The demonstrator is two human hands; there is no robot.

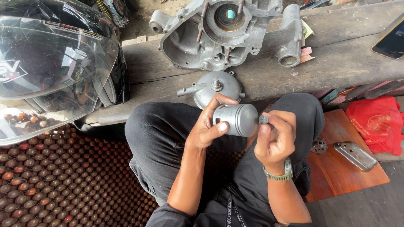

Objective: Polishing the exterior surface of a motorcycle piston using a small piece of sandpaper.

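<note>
The helmet [54,63] and phone [389,40] are cut off by edges.

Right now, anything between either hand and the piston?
Nothing visible. The left hand already wraps the grey piston, thumb on its side. The right hand pinches a small dark part against the piston's end. The engine casing and round cover lie apart on the bench.

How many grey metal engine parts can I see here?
5: a piston in the hands, a round cover and big casing on the bench, two small pieces on the board. Others may be hidden.
</note>
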